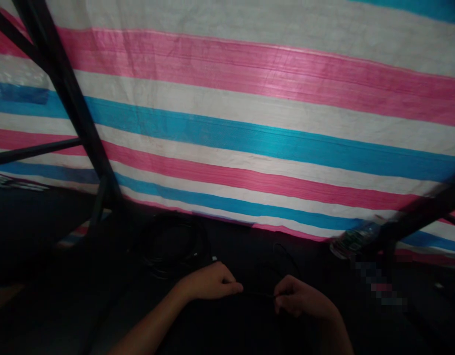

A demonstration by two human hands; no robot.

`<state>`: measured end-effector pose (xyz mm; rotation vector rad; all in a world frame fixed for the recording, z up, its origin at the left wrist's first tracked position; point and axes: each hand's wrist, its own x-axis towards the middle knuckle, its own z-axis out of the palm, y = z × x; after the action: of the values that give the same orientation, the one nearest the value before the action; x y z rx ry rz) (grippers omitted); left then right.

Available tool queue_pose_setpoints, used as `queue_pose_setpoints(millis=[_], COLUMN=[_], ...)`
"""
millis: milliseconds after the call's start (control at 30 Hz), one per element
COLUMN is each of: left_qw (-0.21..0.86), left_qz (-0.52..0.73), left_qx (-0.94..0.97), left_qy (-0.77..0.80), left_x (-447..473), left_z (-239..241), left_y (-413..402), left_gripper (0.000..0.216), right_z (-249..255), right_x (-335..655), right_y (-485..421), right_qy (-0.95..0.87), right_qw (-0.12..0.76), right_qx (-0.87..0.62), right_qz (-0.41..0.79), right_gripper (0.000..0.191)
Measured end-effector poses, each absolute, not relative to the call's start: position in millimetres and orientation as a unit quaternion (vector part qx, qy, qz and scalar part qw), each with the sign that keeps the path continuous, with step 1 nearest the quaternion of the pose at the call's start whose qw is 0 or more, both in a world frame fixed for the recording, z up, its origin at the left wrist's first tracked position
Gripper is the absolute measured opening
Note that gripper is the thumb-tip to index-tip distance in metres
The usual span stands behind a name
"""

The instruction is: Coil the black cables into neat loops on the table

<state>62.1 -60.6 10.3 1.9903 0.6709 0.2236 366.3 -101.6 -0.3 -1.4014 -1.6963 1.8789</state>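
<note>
My left hand (212,282) and my right hand (297,297) rest low in the view over a dark surface (64,305). Both are closed in a pinch on a thin black cable (257,294) stretched between them. The cable loops up behind my right hand. A coil of black cable (171,246) lies just beyond my left hand. The light is dim and details are hard to make out.
A tarp (249,138) striped pink, white and blue fills the background. Black metal bars (72,103) slant across the left, and another bar (423,212) crosses the right. A clear plastic bottle (351,239) lies at the tarp's foot on the right.
</note>
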Motion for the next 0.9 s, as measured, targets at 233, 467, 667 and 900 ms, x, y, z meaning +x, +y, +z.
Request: queue_pose_setpoints(millis=[233,467,667,900], left_qw=[0.529,0.357,0.286,0.261], left_qz=[0.054,0.157,0.145,0.153], left_qx=[0.798,0.840,0.884,0.904], left_qy=[0.284,0.376,0.339,0.303], left_x=[59,83,103,106], left_z=[6,-11,-19,-20], left_y=[-57,-66,-88,-94], left_gripper=[0.055,0.049,0.032,0.022], right_z=[-7,-8,-3,-4], right_x=[389,383,357,360], right_y=[-107,-105,-100,-101], right_qy=[-0.542,-0.537,-0.585,-0.593], right_qw=[0.212,0.216,0.156,0.129], right_qx=[-0.499,-0.512,-0.481,-0.502], right_qz=[0.642,0.635,0.633,0.616], right_gripper=[0.045,0.049,0.046,0.045])
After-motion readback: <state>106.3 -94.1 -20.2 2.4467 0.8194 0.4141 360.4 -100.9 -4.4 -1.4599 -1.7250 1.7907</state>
